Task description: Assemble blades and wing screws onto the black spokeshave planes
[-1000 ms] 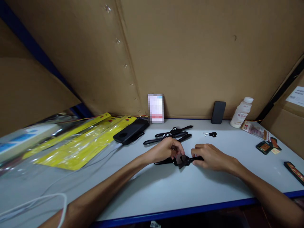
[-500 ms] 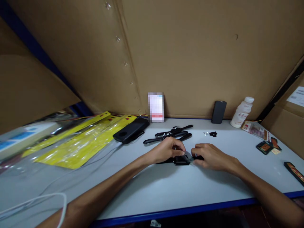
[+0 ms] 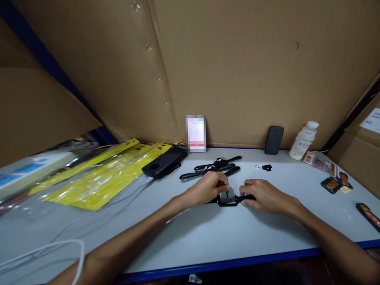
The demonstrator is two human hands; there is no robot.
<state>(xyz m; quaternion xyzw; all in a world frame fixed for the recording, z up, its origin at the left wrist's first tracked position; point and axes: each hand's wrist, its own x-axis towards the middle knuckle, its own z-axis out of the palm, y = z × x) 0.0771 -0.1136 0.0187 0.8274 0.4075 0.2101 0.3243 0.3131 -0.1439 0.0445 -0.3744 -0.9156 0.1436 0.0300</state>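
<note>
A black spokeshave (image 3: 228, 204) with a handle on each side lies on the table in front of me. My right hand (image 3: 257, 194) is closed around its right handle. At the middle of the body, a flat grey metal blade (image 3: 228, 196) with a dark slot rests tilted against the frame. The fingertips of my left hand (image 3: 214, 185) pinch the blade's upper edge, and that hand partly hides the left handle. Beyond it lie more black spokeshaves (image 3: 218, 163). A small silver wing-shaped piece (image 3: 257, 167) and a black cap plate (image 3: 267, 168) sit to their right.
A black power bank (image 3: 162, 163) with a cable lies at left beside yellow plastic packages (image 3: 97, 186). Against the cardboard wall stand a blurred screen (image 3: 196, 133), a dark phone (image 3: 274, 140) and a white bottle (image 3: 303, 141). Small dark packs (image 3: 331, 185) lie at right.
The blade has turned from an edge-on slant to face me, settling over the spokeshave's middle. My left hand has shifted slightly left; my right hand stays on the handle.
</note>
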